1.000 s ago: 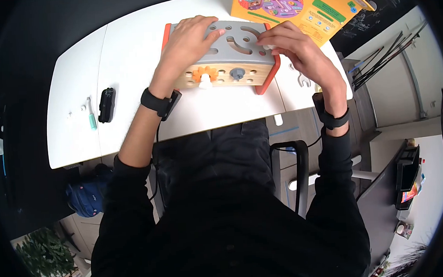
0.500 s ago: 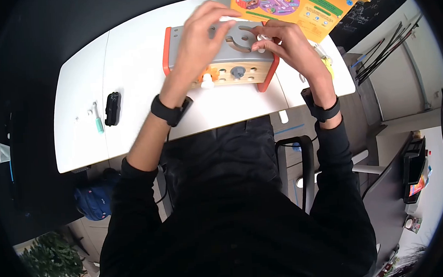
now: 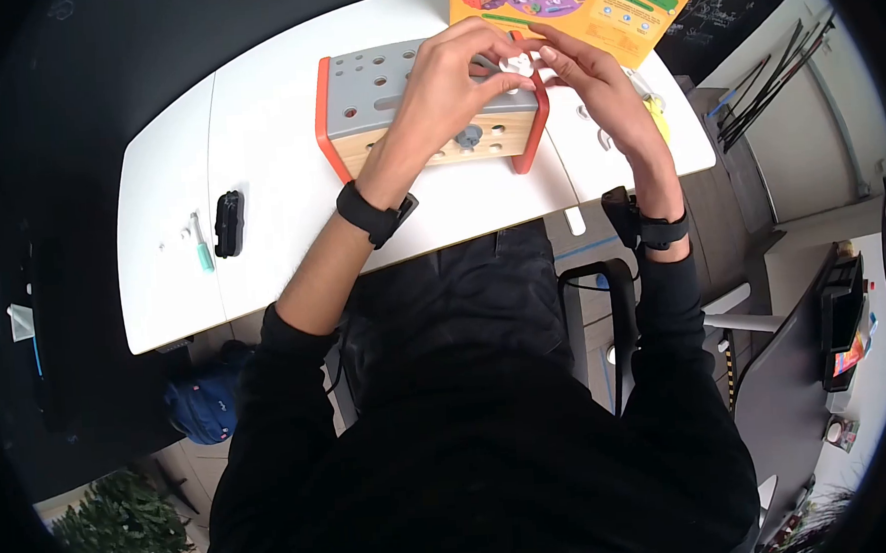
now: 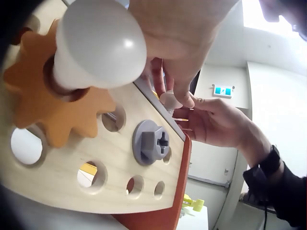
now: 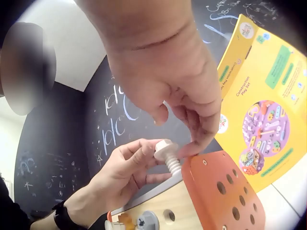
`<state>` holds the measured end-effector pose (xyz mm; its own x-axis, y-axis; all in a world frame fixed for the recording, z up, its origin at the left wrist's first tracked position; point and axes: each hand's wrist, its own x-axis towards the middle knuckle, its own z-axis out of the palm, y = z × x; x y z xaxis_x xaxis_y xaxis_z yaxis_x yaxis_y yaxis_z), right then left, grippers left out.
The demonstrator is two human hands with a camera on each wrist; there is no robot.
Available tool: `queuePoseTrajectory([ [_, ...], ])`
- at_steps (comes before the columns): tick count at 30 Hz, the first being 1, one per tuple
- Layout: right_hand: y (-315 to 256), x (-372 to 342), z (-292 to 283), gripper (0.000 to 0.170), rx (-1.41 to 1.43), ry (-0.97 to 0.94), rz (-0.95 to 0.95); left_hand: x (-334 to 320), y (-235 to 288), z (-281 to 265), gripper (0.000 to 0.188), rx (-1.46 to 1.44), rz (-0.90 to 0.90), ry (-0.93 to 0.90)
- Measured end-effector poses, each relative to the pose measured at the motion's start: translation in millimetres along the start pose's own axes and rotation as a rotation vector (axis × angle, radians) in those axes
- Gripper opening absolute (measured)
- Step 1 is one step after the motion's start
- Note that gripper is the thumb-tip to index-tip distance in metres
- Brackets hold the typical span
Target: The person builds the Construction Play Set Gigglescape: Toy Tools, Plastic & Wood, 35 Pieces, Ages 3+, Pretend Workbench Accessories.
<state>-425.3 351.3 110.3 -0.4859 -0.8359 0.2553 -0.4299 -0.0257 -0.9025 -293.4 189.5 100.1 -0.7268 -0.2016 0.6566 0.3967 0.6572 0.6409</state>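
At the right end of the grey-topped wooden box (image 3: 358,86), my left hand (image 3: 453,81) pinches a white screw (image 3: 517,64) between thumb and finger. The right wrist view shows the screw (image 5: 168,154) standing threaded-side down at the box's top edge by the orange-red end panel (image 5: 216,191). My right hand (image 3: 609,98) is beside it, fingers loosely bent near the screw head; any contact is unclear. On the front face, an orange gear (image 4: 29,81) has a white rounded piece (image 4: 103,43) at its centre, and a grey bolt (image 4: 152,143) sits to its right.
Behind the box stands a yellow printed package (image 3: 610,12). A black case (image 3: 228,224) and a green-handled tool (image 3: 203,254) lie on the table's left side. Yellow-green pieces (image 3: 657,115) lie at the right, past the box.
My left hand has moved right, from above the box's middle to the white screw at its right end. My right hand's fingers have loosened from around the white piece.
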Motion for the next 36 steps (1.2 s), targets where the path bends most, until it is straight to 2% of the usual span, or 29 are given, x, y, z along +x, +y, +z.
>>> queuePoseTrajectory([
  [1, 2.3, 0.1, 2.6, 0.047, 0.008, 0.037, -0.067, 1.6, 0.3, -1.4, 0.024, -0.015, -0.038, -0.019],
  [3, 3.7, -3.3, 9.7, 0.045, 0.064, 0.042, -0.056, 4.6, 1.8, -2.3, 0.029, -0.027, -0.071, -0.044],
  [5, 2.6, -7.4, 16.9, 0.038, 0.106, 0.100, -0.042, 3.4, 7.7, -3.1, 0.041, -0.003, -0.176, 0.035],
  [8, 12.2, -5.1, 4.0, 0.031, 0.085, 0.158, -0.074, 2.6, -9.9, -11.9, 0.043, -0.056, -0.254, 0.017],
  [9, 14.8, -5.2, 0.3, 0.027, 0.036, 0.259, -0.064, 1.2, -15.5, -13.6, 0.043, -0.054, -0.255, 0.015],
  [11, 13.9, -4.2, -5.1, 0.029, -0.006, 0.264, -0.103, 1.2, -17.5, -14.9, 0.035, -0.320, -0.334, 0.051],
  [12, 13.6, -4.1, -6.1, 0.031, -0.051, 0.269, -0.141, 1.1, -19.0, -15.1, 0.035, -0.320, -0.335, 0.049],
  [13, 13.0, -3.5, 2.0, 0.036, 0.034, 0.243, -0.232, 1.0, -19.1, -15.4, 0.032, -0.325, -0.343, 0.037],
  [14, 10.3, -5.0, 7.0, 0.036, 0.036, 0.243, -0.229, 0.6, -18.9, -15.3, 0.031, -0.330, -0.352, 0.025],
  [16, 3.5, -10.2, 13.4, 0.039, 0.007, 0.160, -0.137, -0.2, -18.6, -14.6, 0.029, -0.305, -0.353, 0.010],
  [17, 12.0, -5.9, 11.7, 0.040, 0.130, 0.201, -0.162, -0.3, -18.5, -14.7, 0.029, -0.279, -0.350, -0.004],
  [18, 11.2, -7.1, 7.6, 0.040, 0.132, 0.199, -0.160, -0.5, -18.5, -14.4, 0.029, -0.278, -0.352, -0.004],
  [20, -5.1, -8.3, 2.1, 0.035, 0.051, 0.423, 0.196, 0.1, -19.6, -13.2, 0.028, -0.231, -0.364, 0.006],
  [22, -1.0, -4.5, 3.0, 0.034, 0.090, 0.414, 0.176, 0.8, -20.6, -14.5, 0.028, -0.235, -0.396, -0.010],
  [24, 7.1, -1.3, 3.6, 0.032, -0.127, 0.115, -0.337, 0.4, -21.5, -15.2, 0.028, -0.244, -0.430, -0.028],
  [26, -0.9, -3.9, 9.1, 0.029, -0.042, 0.052, -0.311, 1.5, -23.2, -15.1, 0.029, -0.297, -0.407, -0.018],
  [29, -16.0, -1.6, 8.1, 0.031, -0.161, 0.041, -0.202, 1.1, -23.1, -13.9, 0.028, -0.275, -0.410, 0.007],
  [31, -34.0, 3.7, 6.0, 0.055, -0.842, 0.169, 0.145, 0.2, -23.1, -13.3, 0.028, -0.277, -0.411, 0.016],
  [32, -26.5, 5.6, 3.1, 0.055, -0.843, 0.167, 0.140, 0.5, -23.7, -13.6, 0.027, -0.278, -0.409, 0.021],
  [34, -3.8, 9.9, -5.7, 0.072, -0.486, 0.224, -0.158, 0.2, -24.7, -14.1, 0.027, -0.282, -0.400, 0.021],
  [35, 2.2, 10.7, -6.3, 0.059, -0.378, 0.146, -0.378, -0.4, -25.1, -14.0, 0.027, -0.289, -0.391, 0.014],
  [36, 7.5, 10.0, -7.8, 0.059, -0.380, 0.141, -0.377, -0.6, -25.8, -14.0, 0.027, -0.292, -0.393, 0.018],
])
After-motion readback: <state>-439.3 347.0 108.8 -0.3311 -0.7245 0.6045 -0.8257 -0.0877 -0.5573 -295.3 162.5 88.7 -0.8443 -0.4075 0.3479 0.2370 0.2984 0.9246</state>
